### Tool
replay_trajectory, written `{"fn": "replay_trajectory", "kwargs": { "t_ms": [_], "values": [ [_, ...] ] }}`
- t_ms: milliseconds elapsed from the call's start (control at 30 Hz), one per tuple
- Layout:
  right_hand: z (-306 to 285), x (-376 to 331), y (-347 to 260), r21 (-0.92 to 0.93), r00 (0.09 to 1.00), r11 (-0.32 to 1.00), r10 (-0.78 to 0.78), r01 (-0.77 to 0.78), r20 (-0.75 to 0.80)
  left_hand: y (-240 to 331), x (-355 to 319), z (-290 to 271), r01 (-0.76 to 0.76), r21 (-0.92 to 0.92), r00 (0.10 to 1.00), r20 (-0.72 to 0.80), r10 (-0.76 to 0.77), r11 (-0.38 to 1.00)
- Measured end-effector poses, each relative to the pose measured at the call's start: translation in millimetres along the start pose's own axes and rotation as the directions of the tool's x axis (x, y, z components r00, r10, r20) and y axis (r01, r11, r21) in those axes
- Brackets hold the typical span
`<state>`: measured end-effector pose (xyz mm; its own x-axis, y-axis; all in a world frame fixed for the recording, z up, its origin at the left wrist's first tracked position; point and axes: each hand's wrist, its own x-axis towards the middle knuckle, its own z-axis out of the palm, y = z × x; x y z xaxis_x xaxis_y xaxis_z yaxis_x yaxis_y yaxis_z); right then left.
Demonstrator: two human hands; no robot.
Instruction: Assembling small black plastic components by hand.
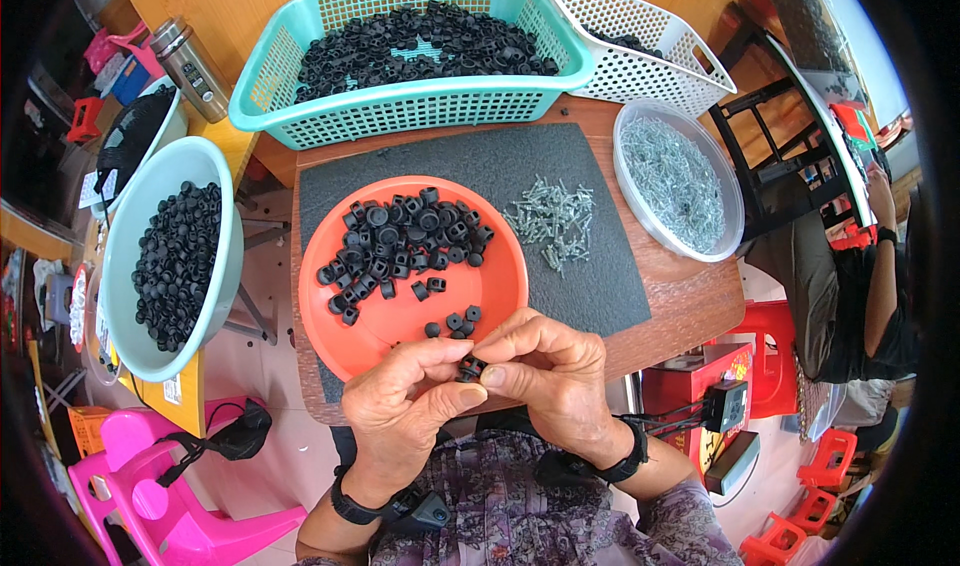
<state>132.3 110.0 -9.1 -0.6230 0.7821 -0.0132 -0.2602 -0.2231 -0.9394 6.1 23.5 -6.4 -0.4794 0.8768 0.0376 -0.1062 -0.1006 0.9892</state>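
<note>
My left hand (405, 406) and my right hand (545, 376) meet over the near edge of the table. Between their thumbs and fingertips they pinch one small black plastic part (470, 367) with an opening in its side. Just beyond them sits an orange bowl (490, 286), where many black plastic parts (400, 241) are heaped toward the far side. A few smaller black pieces lie near my fingertips. Right of the bowl, a pile of small metal screws (552, 221) rests on a dark mat (610, 286). My fingers partly cover the held part.
Black parts fill a teal basket (400, 116) at the back. Beside it stands a white basket (650, 81). A clear tub (735, 231) holds many metal pins. Left are a pale green basin (225, 296), a steel flask (190, 71) and a pink chair (190, 521). Another person (880, 266) sits right.
</note>
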Motion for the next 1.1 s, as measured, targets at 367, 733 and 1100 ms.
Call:
{"fn": "replay_trajectory", "kwargs": {
  "t_ms": [367, 733, 1100],
  "values": [
    [-1.2, -0.7, -2.4, -0.108, 0.999, 0.994, -0.032, 0.031, -0.005, 1.5, 1.4, -2.1, 0.01, 0.022, 0.999, 0.044, -0.011, 1.0],
    [-1.4, -2.1, -2.4, 0.112, 0.989, 0.985, 0.14, -0.134, -0.046, 1.9, 3.8, -1.4, 0.086, -0.078, 0.992, 0.096, -0.078, 0.993],
    [2.3, -3.3, -6.8, 0.329, 0.969, 0.923, 0.237, -0.201, -0.073, 13.6, 7.6, 4.5, 0.242, -0.201, 0.969, 0.091, -0.228, 0.949]
  ]
}}
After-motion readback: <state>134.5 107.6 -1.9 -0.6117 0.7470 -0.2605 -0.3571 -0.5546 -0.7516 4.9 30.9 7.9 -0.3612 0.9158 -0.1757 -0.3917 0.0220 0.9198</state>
